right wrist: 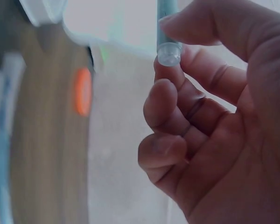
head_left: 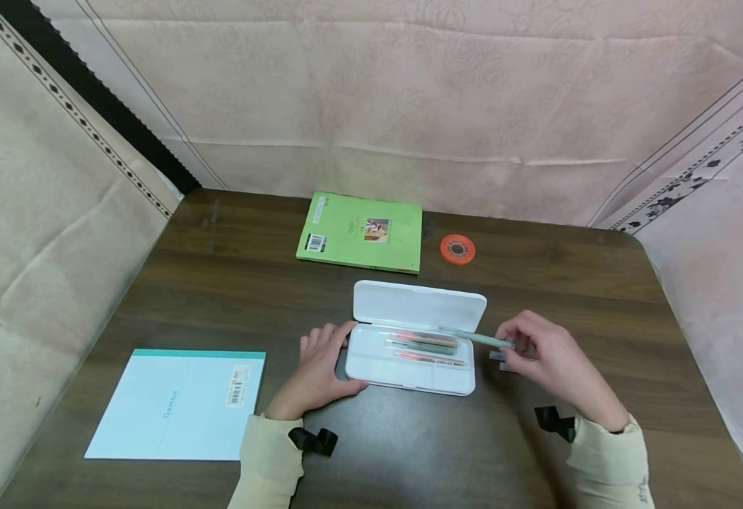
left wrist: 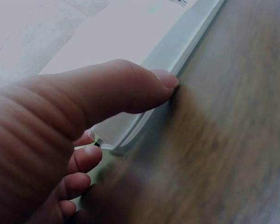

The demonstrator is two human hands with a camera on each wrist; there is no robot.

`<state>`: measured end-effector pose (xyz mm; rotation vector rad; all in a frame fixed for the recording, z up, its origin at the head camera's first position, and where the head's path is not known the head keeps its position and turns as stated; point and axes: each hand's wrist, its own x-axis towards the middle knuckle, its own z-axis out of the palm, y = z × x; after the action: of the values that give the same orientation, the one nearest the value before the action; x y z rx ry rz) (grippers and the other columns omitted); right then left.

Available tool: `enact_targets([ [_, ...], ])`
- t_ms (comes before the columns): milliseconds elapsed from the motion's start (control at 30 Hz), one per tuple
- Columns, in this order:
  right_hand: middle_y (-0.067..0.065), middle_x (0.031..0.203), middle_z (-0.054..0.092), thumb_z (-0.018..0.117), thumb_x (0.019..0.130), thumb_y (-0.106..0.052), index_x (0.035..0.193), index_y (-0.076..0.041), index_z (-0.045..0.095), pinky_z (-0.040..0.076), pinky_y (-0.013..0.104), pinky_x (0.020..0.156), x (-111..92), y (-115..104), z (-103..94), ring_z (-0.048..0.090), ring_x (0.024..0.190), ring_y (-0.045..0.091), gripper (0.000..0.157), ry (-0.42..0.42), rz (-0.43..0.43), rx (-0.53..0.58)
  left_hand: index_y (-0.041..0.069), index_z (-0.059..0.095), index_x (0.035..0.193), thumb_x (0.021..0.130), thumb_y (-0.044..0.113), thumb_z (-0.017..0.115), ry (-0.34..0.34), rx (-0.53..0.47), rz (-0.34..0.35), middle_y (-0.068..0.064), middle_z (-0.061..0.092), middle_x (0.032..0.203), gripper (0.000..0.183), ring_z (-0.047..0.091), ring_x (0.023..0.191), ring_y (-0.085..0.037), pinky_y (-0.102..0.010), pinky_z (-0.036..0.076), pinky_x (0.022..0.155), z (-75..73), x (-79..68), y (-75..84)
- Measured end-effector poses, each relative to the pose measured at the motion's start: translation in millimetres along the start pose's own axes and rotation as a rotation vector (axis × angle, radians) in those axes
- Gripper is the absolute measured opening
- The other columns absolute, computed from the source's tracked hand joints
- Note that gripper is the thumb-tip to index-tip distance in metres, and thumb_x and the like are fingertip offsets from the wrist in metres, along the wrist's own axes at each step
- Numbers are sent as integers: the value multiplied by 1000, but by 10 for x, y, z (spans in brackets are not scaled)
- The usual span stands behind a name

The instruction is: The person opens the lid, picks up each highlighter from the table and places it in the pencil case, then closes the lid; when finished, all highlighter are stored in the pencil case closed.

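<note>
A white pencil case (head_left: 377,367) lies with its lid (head_left: 418,302) raised, and several pens (head_left: 431,347) rest in its tray. My left hand (head_left: 320,367) holds the left end of the case. In the left wrist view its thumb (left wrist: 126,88) presses on the case's front edge, while the other fingers lie at the end. My right hand (head_left: 546,357) pinches a pale green pen (head_left: 482,338) by one end between thumb and fingers. The pen's other end reaches over the case. Its clear end tip (right wrist: 169,55) shows in the right wrist view.
Behind the case lie a green book (head_left: 358,233) and an orange tape roll (head_left: 457,249). A light blue notebook (head_left: 177,406) lies at the left. Partly under my right hand is a small item (head_left: 497,357), too hidden to name. Pale cloth (head_left: 371,106) hangs behind the table.
</note>
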<state>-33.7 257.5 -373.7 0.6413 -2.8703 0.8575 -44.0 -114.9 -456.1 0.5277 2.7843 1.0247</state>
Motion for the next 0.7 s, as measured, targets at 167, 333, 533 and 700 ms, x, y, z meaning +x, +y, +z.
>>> enact_targets([
  [167,-9,87,56,74,80,-4,95,-19,65,47,23,62,93,-60,204,52,74,8,23,-74,12,35,13,42,147,70,41,86,4,0,2,-6,51,118,93,37,103,-23,-40,22,85,2,0,1],
  [333,-8,86,54,74,82,-6,96,-18,66,43,21,61,149,-75,354,50,73,9,20,-115,5,40,13,42,146,70,41,86,8,3,1,-6,51,117,93,37,103,-23,-40,22,85,9,-3,-1],
  [533,-6,85,54,74,84,-8,99,-18,69,42,20,59,187,-84,487,48,71,8,19,-161,7,54,13,42,146,70,41,86,5,0,-3,-6,50,117,93,37,104,-23,-40,22,86,6,-3,4],
  [700,-6,86,54,75,85,-11,100,-18,71,43,20,60,212,-118,564,50,72,10,17,-195,14,49,13,42,146,70,41,86,4,-3,-7,-6,50,117,93,36,104,-23,-40,21,86,4,-2,8],
])
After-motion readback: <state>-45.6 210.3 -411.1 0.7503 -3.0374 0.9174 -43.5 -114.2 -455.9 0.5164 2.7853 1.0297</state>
